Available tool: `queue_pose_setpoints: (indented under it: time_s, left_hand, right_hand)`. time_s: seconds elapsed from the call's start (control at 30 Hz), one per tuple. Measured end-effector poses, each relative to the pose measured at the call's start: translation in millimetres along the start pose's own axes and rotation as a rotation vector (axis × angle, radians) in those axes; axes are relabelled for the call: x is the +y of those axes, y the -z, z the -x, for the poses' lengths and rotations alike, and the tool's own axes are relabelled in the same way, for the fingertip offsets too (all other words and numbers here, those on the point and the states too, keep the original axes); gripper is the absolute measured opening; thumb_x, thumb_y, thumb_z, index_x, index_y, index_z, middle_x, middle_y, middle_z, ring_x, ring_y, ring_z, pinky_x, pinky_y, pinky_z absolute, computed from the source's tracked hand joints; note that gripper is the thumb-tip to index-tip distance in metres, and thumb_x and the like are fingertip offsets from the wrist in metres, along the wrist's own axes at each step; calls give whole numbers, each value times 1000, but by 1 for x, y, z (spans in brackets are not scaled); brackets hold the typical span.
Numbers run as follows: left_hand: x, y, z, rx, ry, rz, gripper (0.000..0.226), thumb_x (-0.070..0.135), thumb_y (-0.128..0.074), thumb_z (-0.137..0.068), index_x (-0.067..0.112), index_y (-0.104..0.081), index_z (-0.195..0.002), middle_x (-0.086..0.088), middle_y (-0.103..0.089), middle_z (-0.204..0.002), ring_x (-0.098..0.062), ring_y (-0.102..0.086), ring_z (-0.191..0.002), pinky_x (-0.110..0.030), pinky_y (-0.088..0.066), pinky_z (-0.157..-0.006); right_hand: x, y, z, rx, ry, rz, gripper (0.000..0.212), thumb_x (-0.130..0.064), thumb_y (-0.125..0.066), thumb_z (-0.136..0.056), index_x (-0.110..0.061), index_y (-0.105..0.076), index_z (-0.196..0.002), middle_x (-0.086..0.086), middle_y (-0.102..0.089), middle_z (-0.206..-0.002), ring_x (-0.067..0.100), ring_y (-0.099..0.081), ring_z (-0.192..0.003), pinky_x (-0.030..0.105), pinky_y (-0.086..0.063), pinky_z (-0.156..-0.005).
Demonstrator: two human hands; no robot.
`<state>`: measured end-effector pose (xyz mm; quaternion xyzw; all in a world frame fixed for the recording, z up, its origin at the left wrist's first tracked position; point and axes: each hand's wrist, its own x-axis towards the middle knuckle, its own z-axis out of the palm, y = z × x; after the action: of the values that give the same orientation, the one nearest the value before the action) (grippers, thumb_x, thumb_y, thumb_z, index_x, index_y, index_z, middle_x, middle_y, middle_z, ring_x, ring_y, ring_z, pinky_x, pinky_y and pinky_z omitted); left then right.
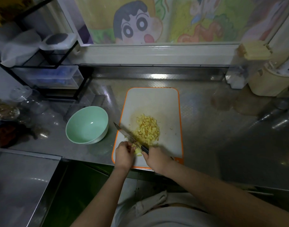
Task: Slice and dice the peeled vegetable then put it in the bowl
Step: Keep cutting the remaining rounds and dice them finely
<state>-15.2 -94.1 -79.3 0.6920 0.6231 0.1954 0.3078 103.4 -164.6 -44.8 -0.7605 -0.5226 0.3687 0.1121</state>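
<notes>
A white cutting board with an orange rim (pixel 163 102) lies on the steel counter. A heap of small yellow diced pieces (pixel 147 129) sits at its middle. My right hand (pixel 155 158) grips the black handle of a knife (pixel 127 133), whose blade points up-left across the board's left edge. My left hand (pixel 124 154) pinches a small remaining piece of the peeled vegetable (pixel 138 152) at the board's near left, right beside the blade. A pale green bowl (pixel 78 136) stands left of the board, with nothing visible in it.
A black wire rack (pixel 47 69) with plastic containers stands at the back left. Glass jars (pixel 24 99) and dark items crowd the far left. A cream container (pixel 269 82) stands at the back right. The counter's front edge runs just below the board.
</notes>
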Motion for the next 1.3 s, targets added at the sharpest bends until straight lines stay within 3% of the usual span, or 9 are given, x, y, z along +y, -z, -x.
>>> queue_pose_setpoints:
  time_s: [0.07,0.2,0.33,0.43,0.67,0.83,1.1,1.2,1.3]
  left_hand:
    - [-1,0,0,-5,-18,-8,13,4,-64,-83,-2,-63,-95,-15,-64,-93,-26,-60,-81,-13,-29,-61]
    - [-4,-2,0,-27,-53,-22,11,3,-66,-80,0,-64,-91,-14,-62,-93,-28,-61,-83,-15,-32,-64]
    - [-4,-3,2,-27,-79,-35,8,2,-67,-78,0,-65,-86,-15,-61,-91,-28,-59,-83,-15,-31,-67]
    - [-5,-3,2,-24,-67,-25,8,1,-67,-79,1,-64,-86,-14,-59,-91,-29,-59,-82,-13,-31,-66]
    - [-4,-3,9,-30,-45,43,25,12,-60,-87,5,-56,-110,-12,-54,-105,-21,-55,-87,-16,-34,-74]
    - [-5,1,10,-217,-119,-21,46,8,-67,-78,6,-47,-119,-6,-39,-112,-13,-43,-93,-11,-31,-78]
    - [-4,-5,8,-160,-73,-15,45,10,-65,-82,4,-46,-122,-10,-42,-120,-22,-48,-105,-11,-29,-80]
    - [-5,-4,8,-141,-62,29,40,11,-64,-82,6,-47,-119,-5,-43,-108,-18,-48,-90,-13,-31,-73]
    - [-6,-5,5,-99,-27,105,22,10,-60,-85,10,-51,-105,-11,-53,-100,-18,-52,-78,-22,-39,-71]
  right_hand:
    - [1,0,-2,15,11,4,35,-39,-38,-100,-12,-45,-80,18,-58,-88,30,-58,-78,29,-39,-58]
    - [12,8,-9,-28,29,-86,35,-40,-39,-100,-9,-52,-88,15,-57,-81,31,-58,-75,27,-36,-61]
    - [20,18,-13,-58,36,-130,43,-43,-38,-99,-16,-44,-66,2,-46,-61,19,-46,-56,27,-31,-50]
    - [21,23,-15,-79,41,-174,44,-41,-38,-100,-18,-38,-62,1,-41,-58,16,-40,-51,27,-28,-48]
    - [22,35,-15,-30,41,-324,47,-39,-40,-100,-17,-33,-59,0,-30,-51,13,-27,-40,25,-22,-43]
    - [22,37,-13,5,47,-368,50,-38,-41,-100,-17,-32,-55,0,-29,-48,6,-25,-29,23,-23,-42]
    - [21,27,-5,1,11,-392,44,-38,-41,-99,-19,-38,-60,-1,-35,-53,12,-35,-45,25,-28,-48]
    - [19,26,0,-1,19,-381,41,-36,-41,-99,-20,-41,-62,-2,-38,-55,11,-38,-47,22,-28,-47]
    - [18,24,7,1,22,-323,39,-36,-41,-99,-21,-41,-63,-1,-40,-56,11,-40,-49,24,-28,-48]
